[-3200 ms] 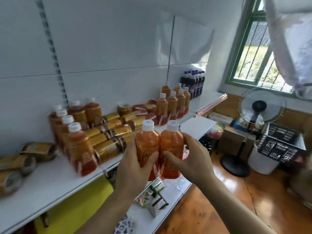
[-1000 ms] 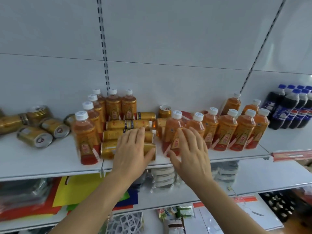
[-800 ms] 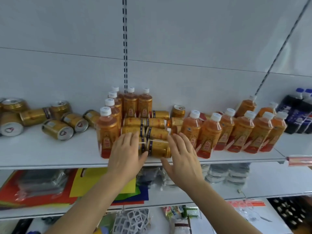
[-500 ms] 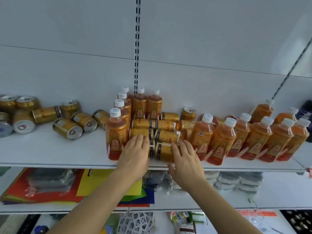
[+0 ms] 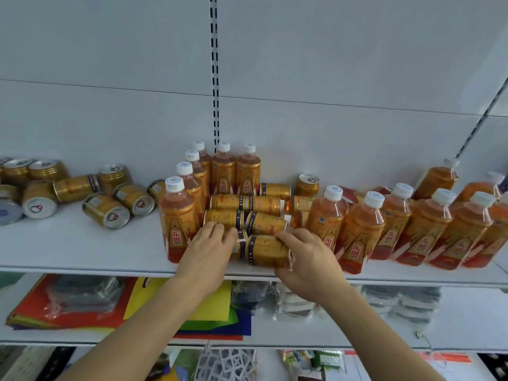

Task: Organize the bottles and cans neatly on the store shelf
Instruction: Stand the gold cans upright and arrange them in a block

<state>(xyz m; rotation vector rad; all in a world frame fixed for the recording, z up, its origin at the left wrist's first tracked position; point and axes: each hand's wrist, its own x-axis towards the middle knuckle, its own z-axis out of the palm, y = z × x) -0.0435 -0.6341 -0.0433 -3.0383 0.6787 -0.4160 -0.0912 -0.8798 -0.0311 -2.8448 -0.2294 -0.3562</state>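
Note:
On the white shelf [image 5: 82, 243] several gold cans lie on their sides between two groups of upright orange bottles. My right hand [image 5: 305, 259] grips the front lying gold can [image 5: 268, 250] at its right end, thumb beneath and fingers over the top. My left hand [image 5: 210, 247] covers the can to the left of it, fingers curled over it. An orange bottle [image 5: 177, 221] stands just left of my left hand. Another orange bottle [image 5: 327, 215] stands right of my right hand, heading a row that runs to the right.
More gold cans [image 5: 105, 210] lie scattered at the shelf's left end. One gold can [image 5: 308, 184] stands upright at the back wall. The lower shelf holds coloured folders [image 5: 82, 306] and wrapped packs [image 5: 398, 301].
3.2 s ago I held two orange bottles away from the shelf; they now stand on it. Both hands then lowered onto the front lying cans and their fingers curled round them.

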